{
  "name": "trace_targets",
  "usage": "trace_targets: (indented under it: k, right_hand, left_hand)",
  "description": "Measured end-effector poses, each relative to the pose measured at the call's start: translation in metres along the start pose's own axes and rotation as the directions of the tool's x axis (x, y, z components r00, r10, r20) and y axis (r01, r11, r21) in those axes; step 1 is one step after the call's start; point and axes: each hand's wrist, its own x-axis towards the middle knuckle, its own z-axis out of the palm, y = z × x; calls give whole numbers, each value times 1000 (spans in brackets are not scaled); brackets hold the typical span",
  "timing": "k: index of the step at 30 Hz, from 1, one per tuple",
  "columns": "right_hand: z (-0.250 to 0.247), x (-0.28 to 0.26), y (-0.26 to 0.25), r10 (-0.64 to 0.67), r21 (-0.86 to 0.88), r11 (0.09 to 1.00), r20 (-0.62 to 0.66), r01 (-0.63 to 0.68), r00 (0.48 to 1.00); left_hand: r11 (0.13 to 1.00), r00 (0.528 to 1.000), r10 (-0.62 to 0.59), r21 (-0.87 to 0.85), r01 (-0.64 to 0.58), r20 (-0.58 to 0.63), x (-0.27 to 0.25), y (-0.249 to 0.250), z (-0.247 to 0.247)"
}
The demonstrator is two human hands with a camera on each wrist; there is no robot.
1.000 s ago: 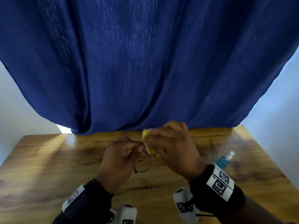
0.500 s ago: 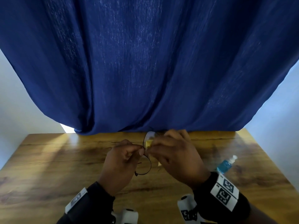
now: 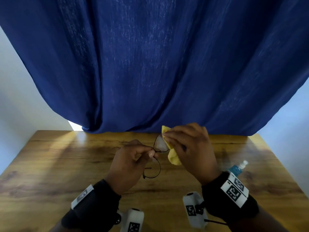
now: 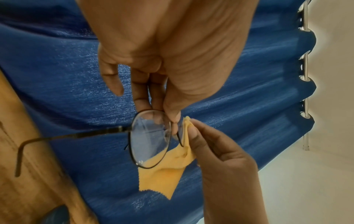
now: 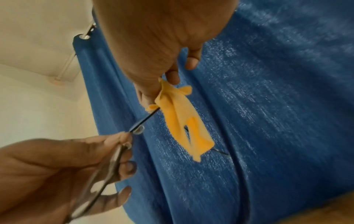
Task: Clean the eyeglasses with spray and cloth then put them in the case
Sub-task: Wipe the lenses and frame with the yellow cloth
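Note:
Thin dark-rimmed eyeglasses (image 3: 154,171) are held above the wooden table (image 3: 66,164). My left hand (image 3: 153,152) pinches them at the bridge between thumb and fingers, which the left wrist view shows close up at the eyeglasses (image 4: 149,139). My right hand (image 3: 167,138) pinches a yellow cloth (image 3: 173,158) round the right edge of the far lens (image 3: 160,144). The cloth (image 4: 162,174) hangs below the lens. In the right wrist view the cloth (image 5: 184,121) dangles from my right fingers, and my left hand (image 5: 122,139) grips the frame (image 5: 113,163). No case is in view.
A small blue spray bottle (image 3: 237,168) with a white nozzle lies on the table behind my right wrist. A dark blue curtain (image 3: 150,64) hangs along the table's far edge. White walls flank both sides. A dark rounded object (image 4: 55,215) shows at the left wrist view's bottom edge.
My right hand with the cloth has slid off the far lens toward its right edge, so the lens now shows. The left hand keeps its pinch on the bridge.

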Motion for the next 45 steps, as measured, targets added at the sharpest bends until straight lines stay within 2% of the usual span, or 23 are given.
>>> trace_targets:
  k: [2,5,6,9,10,13,14,17,18,22,23,25,28,32,34,37,38,42,45]
  right_hand:
    - [3,-5,-5,-6,-9,1000,23,6,1000]
    - [11,-9,-20,-181,-21,983,127,185,975]
    - [10,-5,-18,-178,-34,982,124,184,976]
    - [7,10,-8,-11,-12,1000,-4,11,1000]
    - [8,11,-8,-13,-7,1000,-1,13,1000]
    - [11,-4,-12,-159,-23,986,150,164,976]
    - [9,-6,-8,-154,-30,986,170,162,973]
    - [4,3,3,19,-38,999,76,-16,997]
    - [5,7,0,36,-30,999,46,-35,998]
    - [11,-1,-23,-124,22,992,146,122,981]
    - [10,-6,-20,-122,19,992,161,121,979]
    - [4,-6,-6,-40,-21,999,154,44,987]
    - [2,2,2,63,-16,998,62,-62,996]
    - [11,-9,-19,-93,17,996,153,91,984]
    - [8,-14,-12,-67,5,998,155,67,986]
    - [5,-5,-1,70,-25,997,56,-68,996]
    - [6,0,-4,79,-25,997,36,-78,996]
    - [12,-4,-28,-69,-5,998,107,70,992]
    - [2,-11,-19,-21,-20,1000,95,23,995]
  left_hand:
    - [1000,1000,-12,-20,11,-8,0,0,-1]
    - [999,1000,-16,-31,16,1,1,0,0]
    - [999,1000,-15,-35,15,3,2,0,0]
    - [1000,1000,4,-22,-5,-15,4,2,-2]
    - [1000,1000,8,-13,-9,-26,5,1,-4]
    - [1000,999,5,3,-4,-50,7,-4,-8]
    - [1000,999,-2,0,2,-51,7,-5,-10]
    - [1000,999,-3,-10,2,-38,4,-5,-8]
    - [1000,1000,3,-15,-4,-30,3,-5,-6]
    - [1000,999,30,9,-30,-28,5,-6,-5]
    - [999,999,32,19,-31,-31,5,-7,-6]
    - [1000,999,16,13,-16,-30,4,-8,-8]
    - [1000,1000,5,2,-5,-7,2,-8,-4]
    - [1000,1000,0,-5,0,-5,4,-10,-1]
    - [1000,1000,-1,-14,1,-7,3,-11,-3]
    - [1000,1000,15,6,-15,-3,2,-10,-2]
    - [1000,1000,19,10,-19,0,2,-9,1]
    - [1000,1000,22,-20,-22,1,3,-5,7]
    - [1000,1000,10,-19,-9,8,-2,-6,1]
